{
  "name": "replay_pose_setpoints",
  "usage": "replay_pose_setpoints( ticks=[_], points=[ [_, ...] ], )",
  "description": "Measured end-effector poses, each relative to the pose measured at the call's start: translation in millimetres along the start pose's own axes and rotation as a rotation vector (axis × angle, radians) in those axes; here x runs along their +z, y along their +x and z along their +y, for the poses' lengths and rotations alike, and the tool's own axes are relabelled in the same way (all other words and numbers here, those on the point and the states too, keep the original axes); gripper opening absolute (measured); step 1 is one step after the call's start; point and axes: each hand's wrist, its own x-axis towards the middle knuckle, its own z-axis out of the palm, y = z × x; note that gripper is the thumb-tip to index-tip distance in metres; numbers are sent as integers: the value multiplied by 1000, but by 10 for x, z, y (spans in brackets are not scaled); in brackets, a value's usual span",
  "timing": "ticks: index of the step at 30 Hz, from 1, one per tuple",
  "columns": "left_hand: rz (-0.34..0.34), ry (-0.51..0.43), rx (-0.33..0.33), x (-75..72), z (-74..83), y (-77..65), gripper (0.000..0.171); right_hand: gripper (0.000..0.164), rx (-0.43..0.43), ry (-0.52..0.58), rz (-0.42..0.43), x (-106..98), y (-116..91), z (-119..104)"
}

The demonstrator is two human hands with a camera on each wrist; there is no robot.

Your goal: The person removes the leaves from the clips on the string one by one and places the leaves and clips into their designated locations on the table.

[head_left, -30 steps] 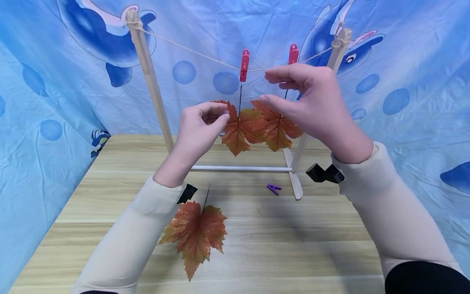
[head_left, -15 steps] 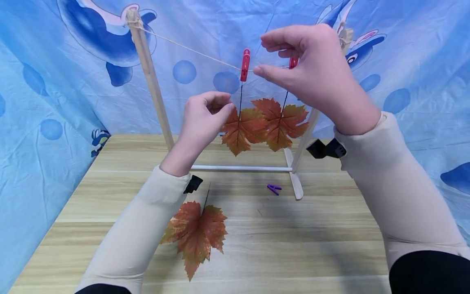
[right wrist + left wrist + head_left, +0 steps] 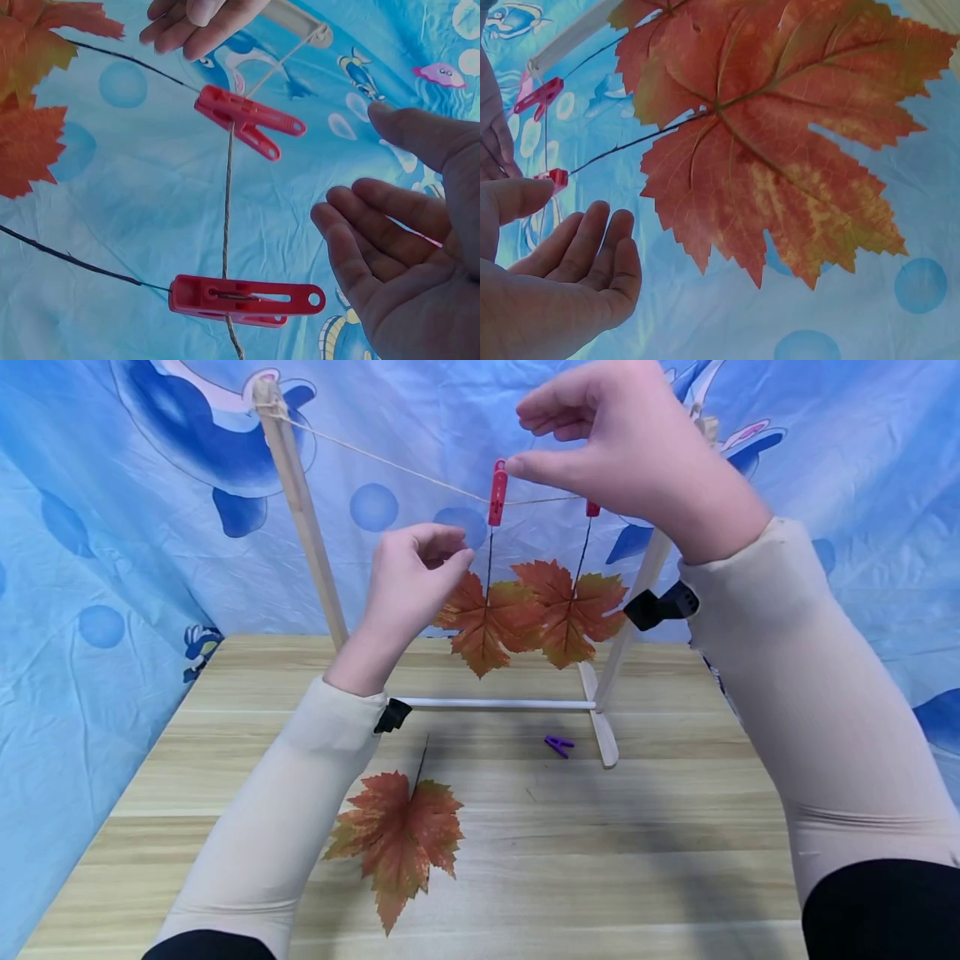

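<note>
My left hand (image 3: 412, 577) hovers beside the stem of the left hanging maple leaf (image 3: 487, 622), its fingers loosely bent and holding nothing. Higher up, my right hand (image 3: 630, 456) has thumb and fingers spread apart; the right wrist view shows it beside both clothespins, gripping neither. A red clothespin (image 3: 498, 497) clips the left leaf's dark stem to the string (image 3: 397, 467). The other red clothespin (image 3: 244, 118), partly hidden by my right hand in the head view, holds the second maple leaf (image 3: 572, 614).
Wooden posts (image 3: 303, 518) and a white crossbar (image 3: 495, 703) form the frame on the wooden table (image 3: 600, 877). A third maple leaf (image 3: 405, 839) lies at the front left. A purple clothespin (image 3: 558, 746) lies near the right foot (image 3: 606, 739).
My right hand has risen from beside the right leaf's stem to above the string. My left hand has moved up slightly. Both hanging leaves stay clipped.
</note>
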Motion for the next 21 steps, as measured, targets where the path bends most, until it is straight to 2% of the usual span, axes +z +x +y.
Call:
replay_pose_setpoints(
  ticks=[8,16,21],
  points=[
    [-41,88,-37,-5,48,89,28,58,74,-76,-125,-19,173,33],
    [-66,118,-79,13,53,151,27,55,53,-100,-235,2,315,27],
    [-86,113,-70,43,30,173,25,54,49,-127,-270,42,368,11]
  ],
)
